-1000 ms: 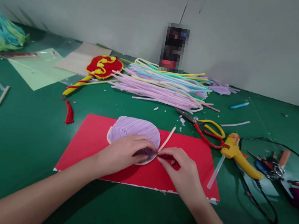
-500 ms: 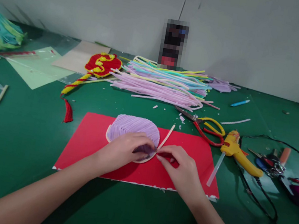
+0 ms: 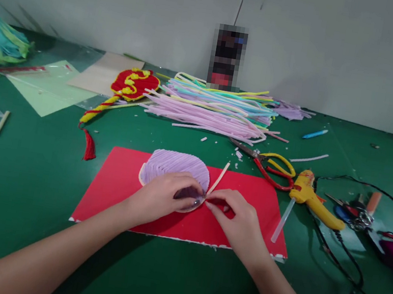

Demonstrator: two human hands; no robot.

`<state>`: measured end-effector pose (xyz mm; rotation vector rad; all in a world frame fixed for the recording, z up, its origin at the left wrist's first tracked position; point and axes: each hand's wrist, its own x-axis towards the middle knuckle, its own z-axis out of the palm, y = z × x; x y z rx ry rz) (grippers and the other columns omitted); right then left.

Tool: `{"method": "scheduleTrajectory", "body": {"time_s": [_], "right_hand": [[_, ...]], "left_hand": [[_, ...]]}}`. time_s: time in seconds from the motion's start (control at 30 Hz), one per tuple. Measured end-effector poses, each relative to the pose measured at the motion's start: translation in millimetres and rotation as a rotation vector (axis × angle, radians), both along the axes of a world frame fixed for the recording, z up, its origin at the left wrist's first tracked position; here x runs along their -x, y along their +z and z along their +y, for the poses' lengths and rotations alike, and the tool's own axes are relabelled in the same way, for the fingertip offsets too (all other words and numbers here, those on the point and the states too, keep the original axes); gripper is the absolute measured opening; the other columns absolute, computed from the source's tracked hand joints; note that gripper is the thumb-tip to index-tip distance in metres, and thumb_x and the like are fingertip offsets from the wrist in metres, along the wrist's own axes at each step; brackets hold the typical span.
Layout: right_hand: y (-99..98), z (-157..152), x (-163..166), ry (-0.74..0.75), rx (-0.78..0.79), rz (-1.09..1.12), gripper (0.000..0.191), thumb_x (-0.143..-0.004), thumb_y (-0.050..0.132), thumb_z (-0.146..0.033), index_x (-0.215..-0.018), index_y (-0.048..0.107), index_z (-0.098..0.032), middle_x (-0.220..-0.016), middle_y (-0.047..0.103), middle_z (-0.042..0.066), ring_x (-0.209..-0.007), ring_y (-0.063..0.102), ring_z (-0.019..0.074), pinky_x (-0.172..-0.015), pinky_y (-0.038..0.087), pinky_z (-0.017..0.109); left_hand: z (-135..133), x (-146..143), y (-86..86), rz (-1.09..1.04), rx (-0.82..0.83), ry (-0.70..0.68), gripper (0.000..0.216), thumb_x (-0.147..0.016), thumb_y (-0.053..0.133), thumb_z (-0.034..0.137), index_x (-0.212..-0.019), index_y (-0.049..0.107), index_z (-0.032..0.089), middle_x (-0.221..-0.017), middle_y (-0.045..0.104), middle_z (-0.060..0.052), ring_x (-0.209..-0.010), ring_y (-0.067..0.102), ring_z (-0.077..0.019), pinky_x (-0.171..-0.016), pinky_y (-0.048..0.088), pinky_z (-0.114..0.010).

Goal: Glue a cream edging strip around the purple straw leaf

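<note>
A rounded panel (image 3: 181, 164) covered in lilac pipe-cleaner strips lies on a red board (image 3: 110, 193). A cream pipe cleaner (image 3: 219, 178) runs along the panel's lower rim, and its loose end sticks up at the right. My left hand (image 3: 167, 192) rests over the panel, thumb and fingers curled closed on its right edge. From the other side, my right hand (image 3: 236, 215) pinches the cream pipe cleaner where it meets that edge. The fingertips of both hands nearly touch there and partly hide the contact.
Behind the board lies a heap of pastel pipe cleaners (image 3: 209, 112), beside a red and yellow fan (image 3: 135, 85) with a tassel. Scissors (image 3: 274, 172), a yellow glue gun (image 3: 316, 201) with its black cord, keys (image 3: 357, 214) and a blue pen (image 3: 315, 134) are on the right.
Both hands stay almost in place at the panel's right edge, with only slight finger movement. The whole view has shifted very slightly.
</note>
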<state>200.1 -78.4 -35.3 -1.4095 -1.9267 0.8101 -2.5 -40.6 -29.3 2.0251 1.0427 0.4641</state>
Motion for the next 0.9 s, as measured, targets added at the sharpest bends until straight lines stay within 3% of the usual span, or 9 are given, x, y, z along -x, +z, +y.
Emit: {"method": "scheduleTrajectory", "body": {"time_s": [0.4,0.9], "right_hand": [[-1.3,0.2,-0.1,0.015,-0.005,0.012,0.009,-0.085,0.06,-0.02,-0.091,0.064,-0.025,-0.092,0.069,0.0,-0.086,0.062,0.0159,-0.074,0.053,0.03],[-1.2,0.6,-0.9,0.023,-0.035,0.013,0.01,-0.085,0.06,-0.017,-0.092,0.064,-0.024,-0.092,0.07,0.001,-0.085,0.062,0.0153,-0.074,0.052,0.028]], "left_hand": [[-0.3,-3.6,-3.5,-0.023,0.007,0.071,0.016,-0.08,0.061,0.012,-0.092,0.064,0.022,-0.092,0.067,0.002,-0.081,0.06,-0.0118,-0.073,0.045,-0.023],[-0.7,-5.0,-1.4,0.006,0.001,0.078,0.02,-0.077,0.063,0.01,-0.092,0.064,0.023,-0.091,0.066,0.005,-0.082,0.06,-0.0103,-0.073,0.043,-0.022]]}}
